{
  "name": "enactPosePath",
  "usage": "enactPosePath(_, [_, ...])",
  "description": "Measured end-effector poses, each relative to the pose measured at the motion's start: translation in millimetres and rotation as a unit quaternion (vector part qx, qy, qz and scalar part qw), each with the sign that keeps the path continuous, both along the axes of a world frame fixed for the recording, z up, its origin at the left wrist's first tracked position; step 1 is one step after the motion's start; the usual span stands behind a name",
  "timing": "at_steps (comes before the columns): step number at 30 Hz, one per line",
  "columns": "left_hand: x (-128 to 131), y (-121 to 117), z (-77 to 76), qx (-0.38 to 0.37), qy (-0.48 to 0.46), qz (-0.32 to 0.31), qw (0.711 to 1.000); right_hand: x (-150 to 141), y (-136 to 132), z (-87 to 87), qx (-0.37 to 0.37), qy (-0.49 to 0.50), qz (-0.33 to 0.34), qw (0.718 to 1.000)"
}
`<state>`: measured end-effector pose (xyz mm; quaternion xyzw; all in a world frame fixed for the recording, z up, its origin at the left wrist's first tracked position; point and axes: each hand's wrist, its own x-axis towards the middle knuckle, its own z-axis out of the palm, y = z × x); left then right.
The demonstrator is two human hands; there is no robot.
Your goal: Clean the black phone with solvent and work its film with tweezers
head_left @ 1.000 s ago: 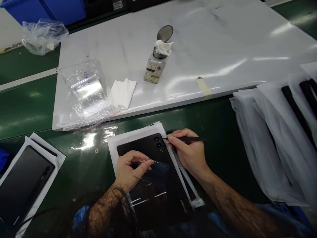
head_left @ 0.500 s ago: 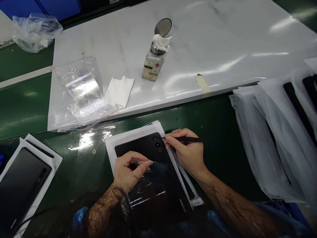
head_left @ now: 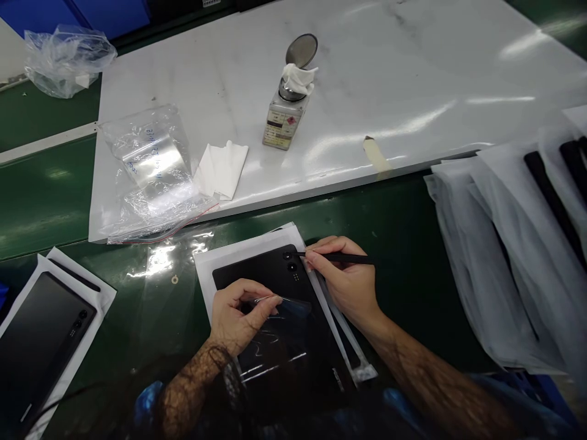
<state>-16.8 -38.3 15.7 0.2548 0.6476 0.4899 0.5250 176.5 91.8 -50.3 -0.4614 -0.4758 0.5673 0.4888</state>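
A black tablet (head_left: 270,276) lies back-up on a white sleeve (head_left: 238,249) on the green belt. My left hand (head_left: 238,318) pinches the lifted edge of a clear film (head_left: 287,308) over the tablet's back. My right hand (head_left: 346,281) grips thin black tweezers (head_left: 343,258), whose tip touches the tablet's top corner beside the camera lenses (head_left: 291,267).
A white board (head_left: 413,73) beyond carries a small solvent bottle (head_left: 283,116) with a tissue, a folded wipe (head_left: 221,170) and a clear zip bag (head_left: 153,171). Another tablet (head_left: 39,342) in a white sleeve lies at left. Stacked white sleeves (head_left: 504,244) fill the right.
The view has shifted slightly. My right hand has nudged the tweezer tip a little toward the camera corner; the left hand keeps its pinch on the film.
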Motion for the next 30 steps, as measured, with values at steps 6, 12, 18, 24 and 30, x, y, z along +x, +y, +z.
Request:
enactPosePath(6, [1,1,0.1,0.008,-0.002,0.012,1.0,25,-16,10.8,0.11,-0.033,0.032,0.993])
enactPosePath(12, [4,-1,-8.6,0.021,-0.023,0.041,0.999,36,-42,15.7,0.359,-0.228,0.177,0.888])
enactPosePath(18, [-2,-3,-28.7,0.097,-0.02,-0.003,0.995,24,-45,19.4,0.363,-0.198,0.166,0.895])
enactPosePath(24, [-7,-6,-38.5,0.148,-0.013,-0.012,0.989,20,-53,16.7,0.24,-0.128,0.226,0.935])
enactPosePath(30, [-6,-4,-34.3,0.149,-0.006,-0.011,0.989,16,-56,21.5,0.202,-0.092,0.241,0.945])
